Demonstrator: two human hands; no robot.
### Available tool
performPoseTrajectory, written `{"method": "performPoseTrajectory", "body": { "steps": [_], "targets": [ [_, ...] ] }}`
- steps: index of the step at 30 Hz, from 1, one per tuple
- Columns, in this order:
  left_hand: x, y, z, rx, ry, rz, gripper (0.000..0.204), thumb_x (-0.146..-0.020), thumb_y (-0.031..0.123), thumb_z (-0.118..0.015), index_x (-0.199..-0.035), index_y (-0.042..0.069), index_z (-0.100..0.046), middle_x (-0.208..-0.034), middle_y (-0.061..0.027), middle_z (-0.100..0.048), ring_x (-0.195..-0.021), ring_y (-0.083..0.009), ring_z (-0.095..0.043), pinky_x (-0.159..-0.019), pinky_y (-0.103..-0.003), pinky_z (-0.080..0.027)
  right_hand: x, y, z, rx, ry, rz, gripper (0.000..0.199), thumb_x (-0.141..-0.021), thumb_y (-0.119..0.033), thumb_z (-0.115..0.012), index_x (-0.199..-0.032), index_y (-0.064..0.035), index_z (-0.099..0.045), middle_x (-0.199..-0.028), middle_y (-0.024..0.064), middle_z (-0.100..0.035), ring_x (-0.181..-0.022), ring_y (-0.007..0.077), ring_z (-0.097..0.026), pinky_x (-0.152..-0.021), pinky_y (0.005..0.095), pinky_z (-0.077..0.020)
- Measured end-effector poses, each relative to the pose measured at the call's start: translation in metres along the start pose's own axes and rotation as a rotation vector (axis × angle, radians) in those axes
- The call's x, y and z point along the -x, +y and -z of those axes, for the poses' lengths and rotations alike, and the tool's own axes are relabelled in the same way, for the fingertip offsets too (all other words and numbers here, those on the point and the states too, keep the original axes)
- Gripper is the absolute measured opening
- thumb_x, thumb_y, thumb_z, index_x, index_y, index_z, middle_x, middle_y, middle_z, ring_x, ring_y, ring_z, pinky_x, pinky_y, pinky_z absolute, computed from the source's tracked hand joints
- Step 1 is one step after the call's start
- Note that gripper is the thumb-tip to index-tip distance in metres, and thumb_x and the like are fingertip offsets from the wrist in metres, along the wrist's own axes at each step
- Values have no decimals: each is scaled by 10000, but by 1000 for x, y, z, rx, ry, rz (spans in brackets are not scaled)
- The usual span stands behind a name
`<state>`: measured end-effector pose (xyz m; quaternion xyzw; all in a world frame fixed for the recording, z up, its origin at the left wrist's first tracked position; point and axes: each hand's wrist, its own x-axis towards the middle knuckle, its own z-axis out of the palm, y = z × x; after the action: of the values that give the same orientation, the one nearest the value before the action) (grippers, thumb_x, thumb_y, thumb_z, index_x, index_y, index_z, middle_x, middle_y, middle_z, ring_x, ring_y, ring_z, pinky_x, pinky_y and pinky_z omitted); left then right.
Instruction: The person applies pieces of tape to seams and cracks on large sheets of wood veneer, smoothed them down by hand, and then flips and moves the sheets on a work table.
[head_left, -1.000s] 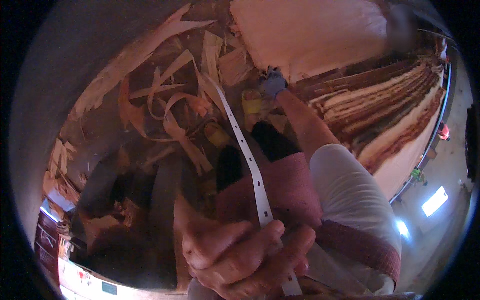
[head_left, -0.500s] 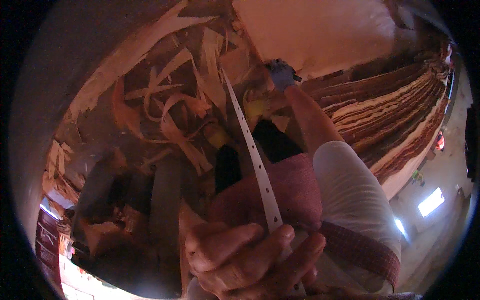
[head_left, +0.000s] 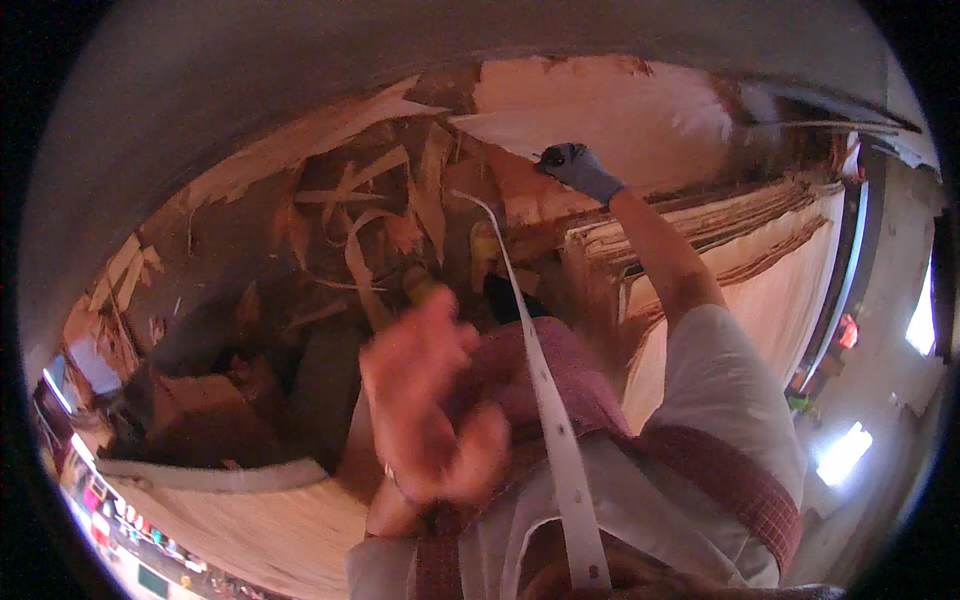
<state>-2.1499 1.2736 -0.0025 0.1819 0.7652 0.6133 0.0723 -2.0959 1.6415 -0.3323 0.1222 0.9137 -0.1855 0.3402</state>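
My left hand (head_left: 425, 400), bare and motion-blurred, is raised in front of the maroon apron (head_left: 540, 375), thumb apart from the fingers and nothing in it. Just right of it hangs a white strap with a row of holes (head_left: 545, 380), its far end curling away. My right hand (head_left: 585, 172), in a grey glove with dark fingers, reaches forward to the lower edge of a pale wood veneer sheet (head_left: 620, 110). Its fingers are curled; whether they grip the sheet edge or something dark is hard to make out.
A thick stack of veneer sheets (head_left: 740, 270) stands under my right forearm. Torn veneer strips (head_left: 370, 210) litter the floor ahead, around my feet. At lower left is a pale wooden panel (head_left: 230, 520). A grey surface curves across the top.
My left hand has moved up and left, off the strap, and its fingers have opened. The view has shifted; the right hand is still by the sheet edge.
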Motion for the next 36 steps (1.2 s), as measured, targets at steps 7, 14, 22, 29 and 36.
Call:
{"method": "performPoseTrajectory", "body": {
  "steps": [7,14,22,29,36],
  "targets": [
    [77,-121,5,-110,-248,553,417,-887,229,-683,-1237,18,-599,-1170,-134,-654,-1039,-222,-640,-901,-327,-496,105,-209,136,-380,318,426,337,-875,-374,-650,-1054,-90,-671,-983,161,-686,-915,373,-641,-780,467,-505],
    [2,-93,19,-47,264,75,727,-800,396,-746,-1352,18,-459,-1278,-195,-567,-1171,-307,-556,-973,-393,-442,152,-408,209,-82,519,834,291,-863,-297,-645,-1047,-74,-674,-962,176,-694,-921,373,-642,-794,471,-501],
    [21,33,147,-17,814,248,326,-938,268,-594,-841,-29,-688,-605,-27,-592,-590,-96,-534,-532,-324,-412,228,-426,211,-619,494,1015,767,-728,-292,-835,-1379,-111,-472,-1182,101,-546,-1061,226,-584,-840,352,-530],
    [42,110,153,368,935,251,240,-957,221,-607,-1018,-10,-629,-746,15,-568,-627,-84,-575,-511,-253,-443,173,-356,135,-162,424,952,525,-823,-257,-691,-1322,-179,-547,-1077,127,-596,-979,343,-614,-792,431,-534],
    [211,70,129,65,296,331,507,-884,237,-660,-1305,23,-474,-1160,-152,-617,-987,-210,-637,-801,-342,-515,149,-408,220,14,834,1056,236,-881,-221,-581,-1075,-100,-640,-966,180,-635,-913,385,-608,-745,463,-516]
  ]
}}
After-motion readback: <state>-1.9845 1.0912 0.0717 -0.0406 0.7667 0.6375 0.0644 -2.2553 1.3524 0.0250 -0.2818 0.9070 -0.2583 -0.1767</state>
